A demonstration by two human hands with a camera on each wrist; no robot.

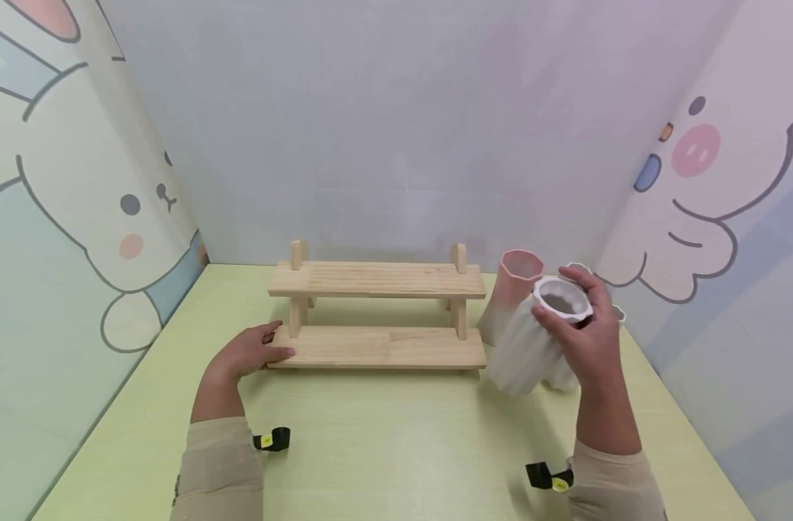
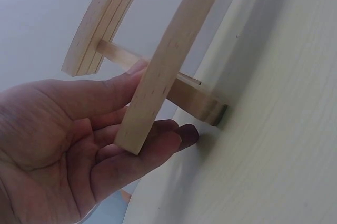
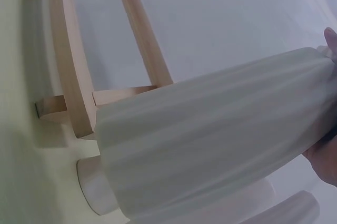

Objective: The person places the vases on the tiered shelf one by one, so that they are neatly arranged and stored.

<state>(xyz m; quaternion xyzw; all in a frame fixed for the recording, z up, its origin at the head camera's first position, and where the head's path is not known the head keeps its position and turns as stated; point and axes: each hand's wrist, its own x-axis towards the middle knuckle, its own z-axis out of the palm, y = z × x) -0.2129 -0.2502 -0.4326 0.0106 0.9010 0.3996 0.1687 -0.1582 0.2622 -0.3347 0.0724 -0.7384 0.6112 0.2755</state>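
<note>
Right hand held white vase, lifted, tilted; left hand gripped shelf. Left over: pink vase, probably two other vases, stood near right edge of table.

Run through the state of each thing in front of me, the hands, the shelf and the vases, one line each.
Wooden shelf: standing upright
Left hand: gripping the shelf's lower left end
White vase: tilted, mouth open, apparently lifted
Right hand: gripping the white vase near its rim
Pink vase: standing, mouth open
Other vases: mostly hidden behind the right hand and white vase
</note>
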